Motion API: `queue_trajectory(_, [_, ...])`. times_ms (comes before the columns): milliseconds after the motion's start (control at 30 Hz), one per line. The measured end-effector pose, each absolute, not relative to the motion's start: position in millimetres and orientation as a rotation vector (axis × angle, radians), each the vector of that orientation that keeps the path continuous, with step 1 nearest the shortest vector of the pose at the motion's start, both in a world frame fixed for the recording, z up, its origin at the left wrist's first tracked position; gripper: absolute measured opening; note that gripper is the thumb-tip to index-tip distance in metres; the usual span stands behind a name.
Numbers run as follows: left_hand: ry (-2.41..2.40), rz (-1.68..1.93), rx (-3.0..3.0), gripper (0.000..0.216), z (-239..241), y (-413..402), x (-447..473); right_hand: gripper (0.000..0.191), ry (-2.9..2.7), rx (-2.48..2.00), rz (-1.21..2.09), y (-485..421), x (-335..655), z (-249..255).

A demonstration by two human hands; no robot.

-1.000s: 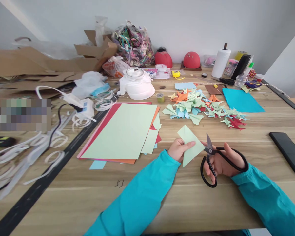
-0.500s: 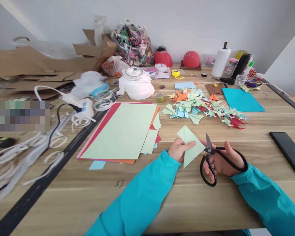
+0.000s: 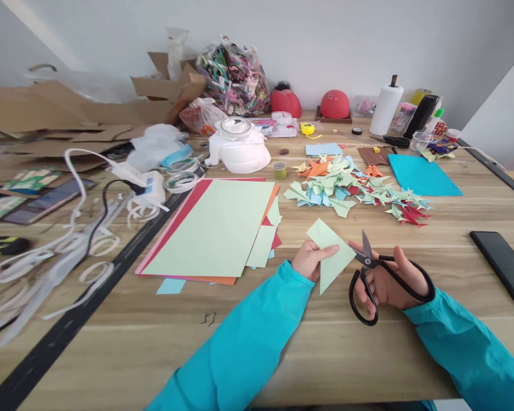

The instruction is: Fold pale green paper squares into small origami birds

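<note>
Between the thumb and fingers of my left hand point(image 3: 312, 260) is a folded piece of pale green paper point(image 3: 334, 264), held above the table. My right hand point(image 3: 389, 279) has its fingers through the black handles of a pair of scissors point(image 3: 367, 261). The scissors' blades are spread, with the paper's right corner close to or between them; I cannot tell if they touch. Beyond my hands lies a pile of small folded and cut paper pieces point(image 3: 334, 177) in green, blue, orange and red. To the left rests a stack of coloured paper sheets point(image 3: 209, 228), pale green on top.
A phone point(image 3: 501, 267) lies at the right. A blue sheet point(image 3: 424, 174) is behind the pile. White cords and a power strip point(image 3: 149, 188) crowd the left, near cardboard point(image 3: 68, 108). Along the wall stand a white bottle point(image 3: 386, 108) and a filled plastic bag point(image 3: 233, 77).
The scissors and my right hand have shifted very slightly right. The green paper stays in my left hand, tilted a little differently. The whole view has moved a touch.
</note>
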State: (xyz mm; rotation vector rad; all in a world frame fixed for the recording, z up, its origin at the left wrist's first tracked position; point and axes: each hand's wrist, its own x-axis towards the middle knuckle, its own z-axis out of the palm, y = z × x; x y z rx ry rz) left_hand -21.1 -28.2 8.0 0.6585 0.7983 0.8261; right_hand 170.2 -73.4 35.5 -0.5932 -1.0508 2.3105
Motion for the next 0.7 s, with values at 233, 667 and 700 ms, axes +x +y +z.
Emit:
queue_trajectory(233, [0.565,0.781,0.757,0.036,10,-32,-20,0.084,-1.024,-0.55,2.375,-74,171,35])
queue_trajectory(667, [0.717,0.868,0.668,0.035,0,-30,-19,0.081,-0.995,-0.568,2.379,-73,170,33])
queue_trajectory(700, [0.73,0.872,0.669,0.035,0,-30,-19,0.081,-0.989,-0.567,2.378,-72,170,33])
